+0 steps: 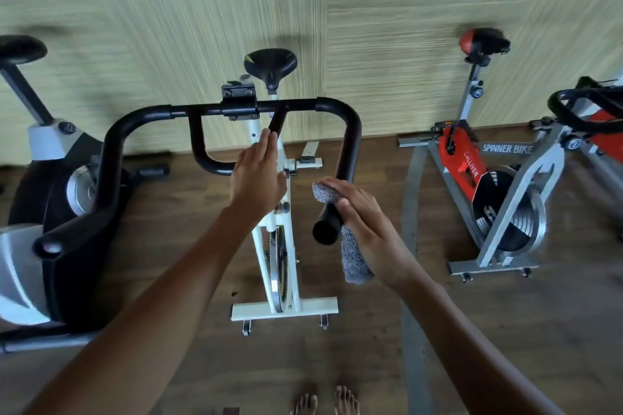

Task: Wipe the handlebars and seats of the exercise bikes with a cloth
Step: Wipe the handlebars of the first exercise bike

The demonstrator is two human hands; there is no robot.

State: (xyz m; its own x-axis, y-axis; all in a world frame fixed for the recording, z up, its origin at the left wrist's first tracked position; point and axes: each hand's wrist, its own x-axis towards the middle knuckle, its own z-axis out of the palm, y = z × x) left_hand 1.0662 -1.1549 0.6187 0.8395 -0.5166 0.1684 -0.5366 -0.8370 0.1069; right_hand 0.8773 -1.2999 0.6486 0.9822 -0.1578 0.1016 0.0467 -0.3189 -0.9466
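Two hands on white bike's (286, 305) black handlebars (209, 108): right hand (362, 219) wraps grey cloth (355, 259) round right grip near its end, cloth tail hanging below palm; left hand (258, 175), fingers straight, touches inner loop bar.

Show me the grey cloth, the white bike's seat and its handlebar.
grey cloth (355, 258): head view, the loose hanging end.
seat (270, 63): head view, middle of the black saddle.
handlebar (351, 135): head view, the bend on its right side.
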